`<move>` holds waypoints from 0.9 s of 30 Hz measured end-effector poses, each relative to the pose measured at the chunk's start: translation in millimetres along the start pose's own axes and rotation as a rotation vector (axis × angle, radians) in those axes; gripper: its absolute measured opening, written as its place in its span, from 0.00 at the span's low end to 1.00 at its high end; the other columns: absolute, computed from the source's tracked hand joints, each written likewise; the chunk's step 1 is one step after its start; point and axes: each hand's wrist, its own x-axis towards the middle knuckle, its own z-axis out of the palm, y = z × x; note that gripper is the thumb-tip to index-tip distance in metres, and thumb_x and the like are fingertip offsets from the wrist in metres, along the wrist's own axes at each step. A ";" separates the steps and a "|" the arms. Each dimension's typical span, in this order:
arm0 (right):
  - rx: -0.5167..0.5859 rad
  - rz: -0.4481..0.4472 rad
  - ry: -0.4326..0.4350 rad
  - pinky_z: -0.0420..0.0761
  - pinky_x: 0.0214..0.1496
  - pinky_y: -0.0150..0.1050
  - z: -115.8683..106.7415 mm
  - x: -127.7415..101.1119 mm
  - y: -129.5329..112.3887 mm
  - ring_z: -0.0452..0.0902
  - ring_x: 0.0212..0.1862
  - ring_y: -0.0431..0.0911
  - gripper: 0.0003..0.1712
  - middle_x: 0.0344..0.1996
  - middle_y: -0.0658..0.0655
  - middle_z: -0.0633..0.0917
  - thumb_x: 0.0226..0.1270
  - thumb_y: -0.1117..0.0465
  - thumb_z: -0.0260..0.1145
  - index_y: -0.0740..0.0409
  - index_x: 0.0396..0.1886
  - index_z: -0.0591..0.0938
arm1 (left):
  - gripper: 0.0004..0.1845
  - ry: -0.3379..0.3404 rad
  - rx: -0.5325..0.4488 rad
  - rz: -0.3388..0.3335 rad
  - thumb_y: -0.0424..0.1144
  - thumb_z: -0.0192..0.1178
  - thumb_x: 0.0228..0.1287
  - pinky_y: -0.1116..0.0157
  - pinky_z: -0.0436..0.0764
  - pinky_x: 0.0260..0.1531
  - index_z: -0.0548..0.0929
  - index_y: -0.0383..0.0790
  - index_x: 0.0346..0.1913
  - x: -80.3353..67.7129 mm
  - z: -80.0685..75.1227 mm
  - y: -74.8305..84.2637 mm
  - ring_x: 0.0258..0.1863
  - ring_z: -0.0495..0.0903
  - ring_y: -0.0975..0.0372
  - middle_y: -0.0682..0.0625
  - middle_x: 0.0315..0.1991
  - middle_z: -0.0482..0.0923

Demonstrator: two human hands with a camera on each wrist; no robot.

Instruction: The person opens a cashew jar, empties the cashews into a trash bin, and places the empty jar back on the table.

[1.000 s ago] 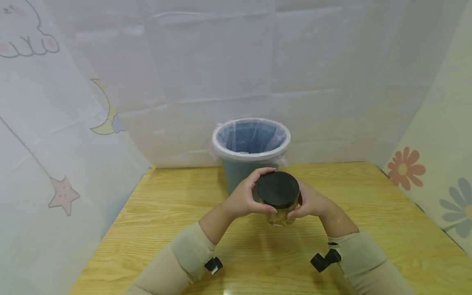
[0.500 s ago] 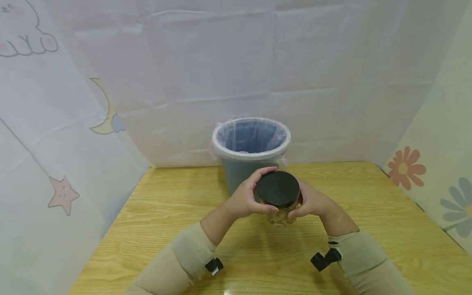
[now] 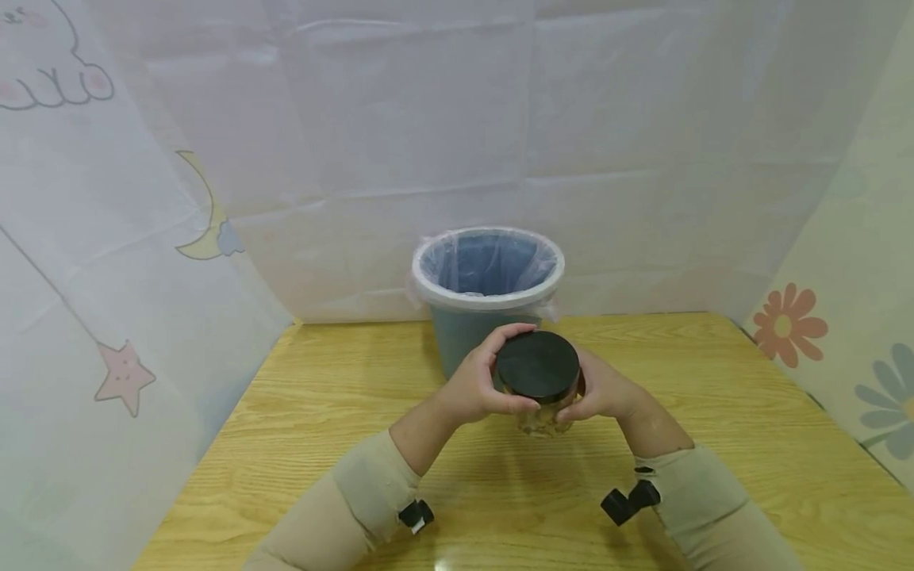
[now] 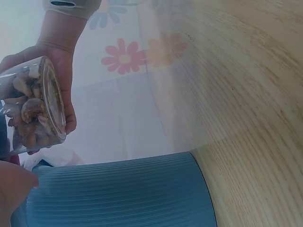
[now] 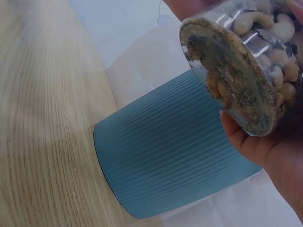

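A clear jar [image 3: 540, 424] with a black lid [image 3: 539, 366] is held off the table in the head view. Cashew nuts with dark bits [image 5: 279, 61] show through its wall in the right wrist view. My left hand [image 3: 471, 386] grips the jar around the lid, thumb at the near side and fingers at the far side. From the right, my right hand [image 3: 605, 390] holds the jar's body below the lid. In the left wrist view the jar's base [image 4: 55, 99] looks lifted, with the right hand [image 4: 59, 66] behind it.
Behind the jar stands a blue ribbed bin [image 3: 457, 337] with a white rim [image 3: 488, 302] and a clear plastic liner. The wooden table [image 3: 357, 365] extends to white printed cloth walls [image 3: 428, 119] at the back and sides.
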 end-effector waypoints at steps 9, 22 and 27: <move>-0.009 -0.019 -0.020 0.69 0.57 0.37 0.0 0.7 0.8 0.67 0.56 0.44 0.44 0.58 0.52 0.70 0.50 0.63 0.72 0.65 0.64 0.59 | 0.43 0.006 -0.021 -0.005 0.34 0.70 0.47 0.62 0.70 0.55 0.57 0.30 0.65 -0.1 0.9 2.9 0.55 0.70 0.57 0.33 0.58 0.64; 0.010 -0.028 -0.020 0.70 0.57 0.38 0.4 0.1 6.2 0.68 0.55 0.45 0.44 0.57 0.54 0.71 0.49 0.64 0.73 0.67 0.63 0.60 | 0.47 0.032 -0.015 0.004 0.50 0.69 0.47 0.63 0.72 0.53 0.58 0.30 0.65 -3.4 2.3 -3.2 0.54 0.71 0.58 0.33 0.58 0.65; 0.010 0.001 -0.013 0.69 0.58 0.37 1.4 -1.7 7.0 0.68 0.56 0.44 0.45 0.58 0.53 0.70 0.49 0.62 0.73 0.67 0.64 0.59 | 0.49 0.043 -0.021 0.000 0.54 0.68 0.47 0.63 0.73 0.52 0.58 0.29 0.65 -5.5 3.7 -5.9 0.54 0.71 0.57 0.32 0.58 0.65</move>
